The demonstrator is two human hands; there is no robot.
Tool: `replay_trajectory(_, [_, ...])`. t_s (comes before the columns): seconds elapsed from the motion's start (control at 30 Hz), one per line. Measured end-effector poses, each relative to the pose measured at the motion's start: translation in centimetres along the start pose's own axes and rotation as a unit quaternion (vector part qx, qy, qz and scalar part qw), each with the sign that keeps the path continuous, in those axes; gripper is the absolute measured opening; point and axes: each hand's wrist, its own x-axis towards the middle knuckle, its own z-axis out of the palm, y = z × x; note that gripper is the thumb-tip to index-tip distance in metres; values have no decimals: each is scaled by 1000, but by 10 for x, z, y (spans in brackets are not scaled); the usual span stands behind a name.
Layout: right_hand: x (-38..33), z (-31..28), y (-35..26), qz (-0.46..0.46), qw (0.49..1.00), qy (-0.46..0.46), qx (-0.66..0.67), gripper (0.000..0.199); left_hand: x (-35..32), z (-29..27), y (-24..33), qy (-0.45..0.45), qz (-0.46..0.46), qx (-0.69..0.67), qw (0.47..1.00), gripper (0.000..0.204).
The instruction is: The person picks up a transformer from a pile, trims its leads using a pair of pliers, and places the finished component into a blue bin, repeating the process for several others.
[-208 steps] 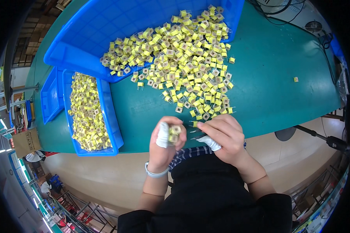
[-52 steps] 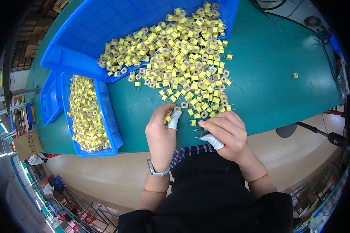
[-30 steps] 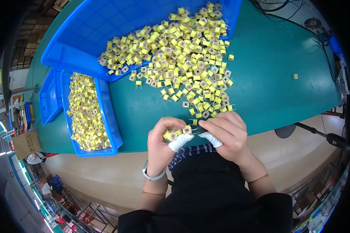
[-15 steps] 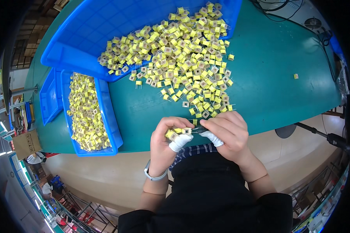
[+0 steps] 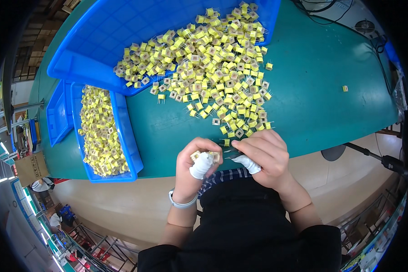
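My left hand (image 5: 187, 164), its thumb in a white cover, is closed round a few small yellow-taped coils with pins (image 5: 216, 157); the fingers partly hide them. Close by on the right, my right hand (image 5: 271, 159) pinches a dark pair of tweezers (image 5: 234, 154), whose thin tips point left toward the held coils. White covering also shows on the right thumb. Just beyond both hands, a heap of the same yellow coils (image 5: 213, 77) spreads across the green table (image 5: 313, 99). A single coil (image 5: 226, 142) lies between the hands and that heap.
A large blue bin (image 5: 95, 41) lies tipped behind the heap, coils spilling from it. To the left stands a smaller blue tray (image 5: 130, 156) full of coils, beside another blue container (image 5: 59, 113). One stray coil (image 5: 345, 89) lies far right, near cables (image 5: 380, 59).
My left hand has turned the coils, and its thumb now lies over them. The tweezer tips have drawn slightly away from them.
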Motion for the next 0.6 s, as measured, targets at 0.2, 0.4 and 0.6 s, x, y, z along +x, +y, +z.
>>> replay_trajectory(0.2, [1, 1, 0, -17, 1000, -11, 11, 36, 2, -1, 0, -37, -48, -122, 991, 24])
replay_trajectory(0.4, [1, 2, -1, -20, 1000, -11, 13, 36, 2, 4, 1, -9, -63, -88, 994, 16])
replay_trajectory(0.6, [1, 1, 1, -34, 999, -14, 5, 37, 2, 1, 1, -13, -71, -81, 994, 12])
